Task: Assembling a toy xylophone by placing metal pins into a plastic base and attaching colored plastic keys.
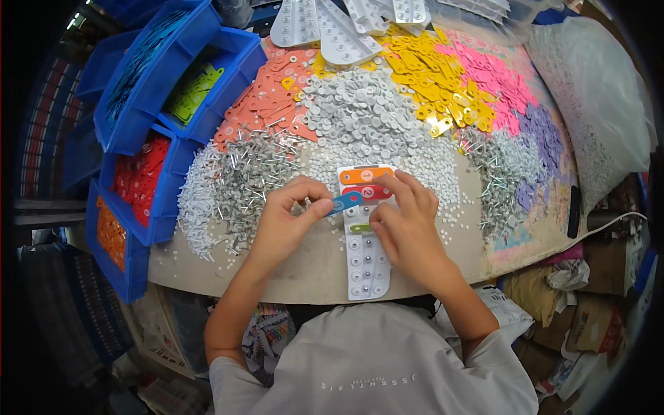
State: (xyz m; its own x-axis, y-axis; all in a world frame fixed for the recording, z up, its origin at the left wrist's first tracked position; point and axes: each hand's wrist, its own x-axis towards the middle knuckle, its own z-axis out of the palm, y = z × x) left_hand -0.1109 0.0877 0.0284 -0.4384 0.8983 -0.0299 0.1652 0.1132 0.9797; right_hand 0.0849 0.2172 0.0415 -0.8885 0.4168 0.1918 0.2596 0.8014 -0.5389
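Note:
My left hand (294, 211) pinches a blue plastic strip (348, 201) with rounded ends and a hole, its tip over a white board. This long white board (370, 277) lies lengthwise before me, with paired rows of round studs and sockets. Across its far end sit an orange strip (363, 176) and, just below, a red strip (370, 193). My right hand (413, 225) is over the board's right side, its fingers bent closed at the end of a green strip (360, 228); they hide that end.
White caps (363, 111) heap in the middle, with metal pins (256, 187) at left and more pins (494, 166) at right. Yellow strips (432, 72), pink strips (491, 72) and coral strips (277, 93) lie beyond. Blue bins (162, 190) stand left; white boards (339, 31) lie at the back.

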